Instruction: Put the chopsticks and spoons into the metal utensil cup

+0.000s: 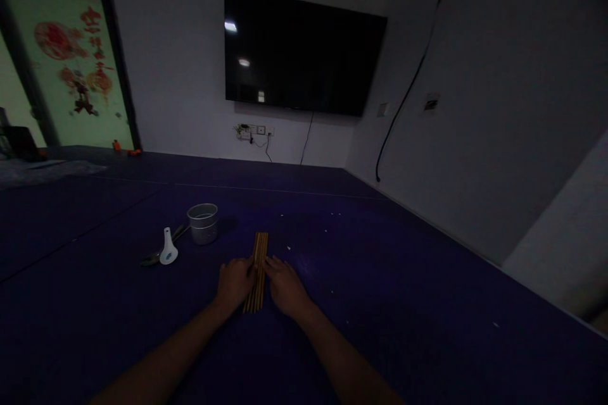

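Observation:
A bundle of wooden chopsticks [259, 266] lies lengthwise on the purple floor surface, side by side in a flat row. From the left, my left hand [234, 281] grips the bundle's edge, its fingers curled and thumb against the sticks. My right hand [286, 286] presses in from the other side, fingertips on the right edge of the chopsticks; its thumb is hard to make out. Left of my hands stands a grey metal cup [203, 228], upright. A white soup spoon [168, 251] with a blue mark lies beside it, over a darker metal spoon [151, 259].
Small white scraps [289, 247] are scattered on the purple floor [403, 304]. A wall-mounted television [304, 54] and sockets [261, 130] are at the back, with a black cable [409, 88] hanging on the right wall. Clear plastic sheeting [52, 169] lies far left, near a decorated glass door [76, 69].

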A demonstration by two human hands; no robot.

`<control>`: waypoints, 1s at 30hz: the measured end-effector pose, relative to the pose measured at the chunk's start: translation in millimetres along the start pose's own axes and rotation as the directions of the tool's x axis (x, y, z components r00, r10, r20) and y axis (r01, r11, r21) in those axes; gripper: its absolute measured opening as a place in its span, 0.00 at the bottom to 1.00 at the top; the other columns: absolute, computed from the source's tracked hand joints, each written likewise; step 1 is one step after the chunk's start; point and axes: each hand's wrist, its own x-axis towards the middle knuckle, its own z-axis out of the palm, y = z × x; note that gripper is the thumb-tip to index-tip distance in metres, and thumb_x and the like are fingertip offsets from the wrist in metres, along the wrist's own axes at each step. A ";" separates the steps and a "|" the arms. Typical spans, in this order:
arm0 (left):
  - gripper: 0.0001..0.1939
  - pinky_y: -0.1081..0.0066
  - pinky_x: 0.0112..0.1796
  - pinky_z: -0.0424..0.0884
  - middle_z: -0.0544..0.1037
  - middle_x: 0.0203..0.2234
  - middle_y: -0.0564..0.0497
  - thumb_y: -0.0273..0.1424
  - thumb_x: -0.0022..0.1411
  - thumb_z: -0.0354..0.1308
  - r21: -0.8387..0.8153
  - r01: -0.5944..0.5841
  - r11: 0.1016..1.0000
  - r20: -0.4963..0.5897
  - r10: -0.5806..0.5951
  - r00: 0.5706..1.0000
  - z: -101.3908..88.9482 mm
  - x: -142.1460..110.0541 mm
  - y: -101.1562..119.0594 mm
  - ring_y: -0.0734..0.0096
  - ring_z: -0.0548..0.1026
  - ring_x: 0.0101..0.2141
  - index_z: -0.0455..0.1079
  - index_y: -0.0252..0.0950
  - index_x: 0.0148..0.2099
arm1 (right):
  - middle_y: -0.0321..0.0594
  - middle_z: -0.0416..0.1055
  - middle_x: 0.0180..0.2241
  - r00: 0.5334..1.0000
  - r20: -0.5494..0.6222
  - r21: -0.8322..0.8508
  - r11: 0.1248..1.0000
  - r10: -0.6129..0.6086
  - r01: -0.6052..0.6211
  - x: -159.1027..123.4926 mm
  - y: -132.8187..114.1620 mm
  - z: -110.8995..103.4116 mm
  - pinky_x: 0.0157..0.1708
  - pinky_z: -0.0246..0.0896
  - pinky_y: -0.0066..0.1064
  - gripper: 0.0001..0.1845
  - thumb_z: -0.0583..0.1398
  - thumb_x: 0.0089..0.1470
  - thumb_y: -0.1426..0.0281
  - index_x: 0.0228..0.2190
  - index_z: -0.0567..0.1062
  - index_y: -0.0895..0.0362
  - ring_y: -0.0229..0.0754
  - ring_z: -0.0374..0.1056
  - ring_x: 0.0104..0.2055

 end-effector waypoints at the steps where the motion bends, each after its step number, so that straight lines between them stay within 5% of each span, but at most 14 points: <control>1: 0.16 0.68 0.40 0.63 0.78 0.41 0.48 0.32 0.66 0.42 -0.002 -0.001 1.000 0.001 0.001 1.000 0.3 0.0 -0.1 0.65 0.74 0.43 0.70 0.41 0.48 | 0.45 0.55 0.61 1.000 0.000 0.001 1.000 -0.001 0.001 -0.1 0.0 -0.1 0.59 0.46 0.46 0.35 0.49 0.49 0.82 0.59 0.58 0.57 0.46 0.46 0.63; 30: 0.17 0.67 0.40 0.63 0.78 0.42 0.48 0.33 0.65 0.42 -0.031 -0.016 0.999 -0.027 0.015 1.000 4.3 -0.8 -1.5 0.64 0.73 0.44 0.69 0.40 0.49 | 0.44 0.55 0.61 1.000 0.005 -0.005 1.000 0.015 -0.015 -0.1 -2.2 -2.7 0.59 0.46 0.45 0.34 0.48 0.49 0.83 0.58 0.60 0.55 0.46 0.49 0.62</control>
